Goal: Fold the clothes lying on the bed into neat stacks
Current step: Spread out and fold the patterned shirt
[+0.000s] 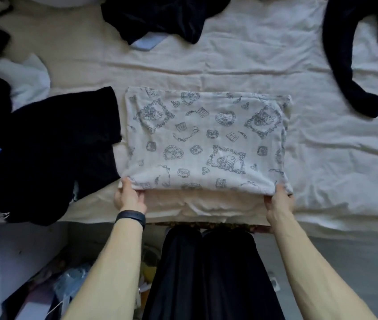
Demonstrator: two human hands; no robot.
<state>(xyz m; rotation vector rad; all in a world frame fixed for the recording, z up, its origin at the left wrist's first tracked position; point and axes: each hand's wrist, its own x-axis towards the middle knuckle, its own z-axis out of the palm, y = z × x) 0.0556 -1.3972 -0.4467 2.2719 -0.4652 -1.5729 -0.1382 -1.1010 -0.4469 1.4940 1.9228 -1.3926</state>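
Left hand (129, 197) and right hand (278, 200) each pinch a near corner of the folded printed cloth (206, 139), a flat rectangle on the wrinkled cream bed sheet (229, 65) by its near edge. I judge it thin, light and floppy, best gripped at both corners so the layers don't slide. A crumpled black garment (51, 146) lies just left.

Both bare forearms reach forward, roughly parallel and well apart. The left hand (129, 197) pinches the near left corner of the cloth (206, 139), thumb on top and fingers curled under; a black band (131, 217) circles its wrist. The right hand (279, 201) grips the near right corner likewise.
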